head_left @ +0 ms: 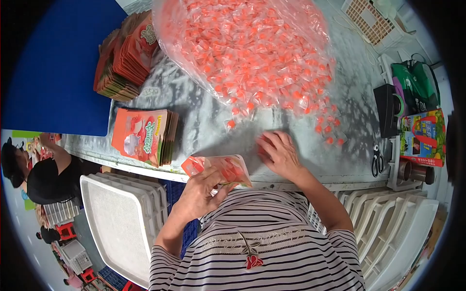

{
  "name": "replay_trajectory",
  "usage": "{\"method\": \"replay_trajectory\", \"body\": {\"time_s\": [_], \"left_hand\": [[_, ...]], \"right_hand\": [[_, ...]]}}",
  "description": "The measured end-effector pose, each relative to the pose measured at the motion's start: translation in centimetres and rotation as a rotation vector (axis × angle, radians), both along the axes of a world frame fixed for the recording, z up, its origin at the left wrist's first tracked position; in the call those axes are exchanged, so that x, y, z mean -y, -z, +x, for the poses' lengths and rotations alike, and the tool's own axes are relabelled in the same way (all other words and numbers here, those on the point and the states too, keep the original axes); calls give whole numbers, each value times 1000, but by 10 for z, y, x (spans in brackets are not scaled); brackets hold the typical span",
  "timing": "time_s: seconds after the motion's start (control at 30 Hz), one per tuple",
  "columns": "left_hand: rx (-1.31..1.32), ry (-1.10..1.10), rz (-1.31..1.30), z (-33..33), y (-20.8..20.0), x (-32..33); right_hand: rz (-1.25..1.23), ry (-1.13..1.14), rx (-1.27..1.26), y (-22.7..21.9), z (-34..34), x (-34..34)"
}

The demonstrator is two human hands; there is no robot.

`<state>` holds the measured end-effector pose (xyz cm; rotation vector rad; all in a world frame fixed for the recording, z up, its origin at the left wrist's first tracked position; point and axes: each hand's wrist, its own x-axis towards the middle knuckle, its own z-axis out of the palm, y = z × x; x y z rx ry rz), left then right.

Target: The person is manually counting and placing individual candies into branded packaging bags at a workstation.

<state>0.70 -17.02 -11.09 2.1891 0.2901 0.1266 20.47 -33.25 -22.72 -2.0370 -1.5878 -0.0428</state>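
My left hand [201,189] grips a red printed pouch [228,167] at the table's near edge, its mouth tilted toward the right. Just right of the pouch, my right hand [281,154] rests low over the tabletop with fingers curled downward; what lies under them is hidden. Beyond it spreads a heap of small, clear-wrapped orange-red pieces [252,68], partly inside a large clear plastic bag [182,63]. Several loose pieces [327,127] lie at the heap's near right side. To the left of my hands sits a stack of similar pouches [141,133].
More pouch stacks [127,51] stand at the back left beside a blue panel [58,68]. Scissors [377,160], a black box [386,109] and bags line the right side. White trays [116,223] stand below the table edge. A person in black [53,177] is far left.
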Motion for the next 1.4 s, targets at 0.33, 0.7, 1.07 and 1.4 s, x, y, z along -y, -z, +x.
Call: {"method": "replay_trajectory", "body": {"time_s": [0.33,0.7,1.07,1.4], "left_hand": [[-69,73,-64,9,0,-7],[-40,85,-21,16,8,-7],[-3,57,-114,16,10,-6],[31,49,-107,15,15,-5]], "right_hand": [[234,221,-623,-8,6,-8],[484,59,-1399,-92,-41,-40],[346,-43,-372,-66,-51,-43],[227,-178,-376,-66,-55,-44]]}}
